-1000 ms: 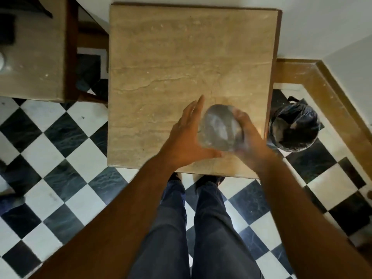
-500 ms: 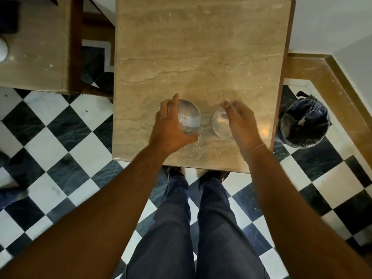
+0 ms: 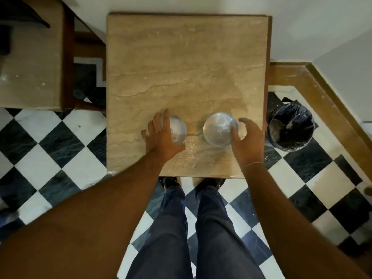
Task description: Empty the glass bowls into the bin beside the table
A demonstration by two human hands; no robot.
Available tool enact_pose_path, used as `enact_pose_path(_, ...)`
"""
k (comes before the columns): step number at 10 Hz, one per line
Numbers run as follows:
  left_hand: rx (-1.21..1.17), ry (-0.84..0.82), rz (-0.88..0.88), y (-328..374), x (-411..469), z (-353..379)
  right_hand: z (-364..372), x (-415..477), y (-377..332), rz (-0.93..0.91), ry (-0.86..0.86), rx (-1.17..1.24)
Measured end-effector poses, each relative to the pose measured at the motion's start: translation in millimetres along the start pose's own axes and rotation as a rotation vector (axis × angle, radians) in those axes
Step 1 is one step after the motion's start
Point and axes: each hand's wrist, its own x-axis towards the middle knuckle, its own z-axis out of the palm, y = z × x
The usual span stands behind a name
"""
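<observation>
Two small glass bowls stand side by side on the marble table, near its front edge. My left hand wraps the left glass bowl from its left side, fingers over the rim and thumb under its near edge. The right glass bowl stands upright with whitish residue inside. My right hand is just to its right, fingers spread, the thumb touching the bowl's right edge. The bin, lined with a black bag, stands on the floor just right of the table.
White specks or droplets lie on the table in front of the bowls. A second table stands at the far left. The floor is black-and-white checked. My legs and shoes are under the table's front edge.
A second ago both hands held the bowls together above the table. They have since been parted and set down, moved wider apart. My right hand has loosened off its bowl.
</observation>
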Motion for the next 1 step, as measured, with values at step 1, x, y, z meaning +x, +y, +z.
enact_pose_path(1, 0.110, 0.060, 0.068, -0.4, -42.2, -11.0, -18.3, -20.5, -8.6, -0.100, -0.024, -0.188)
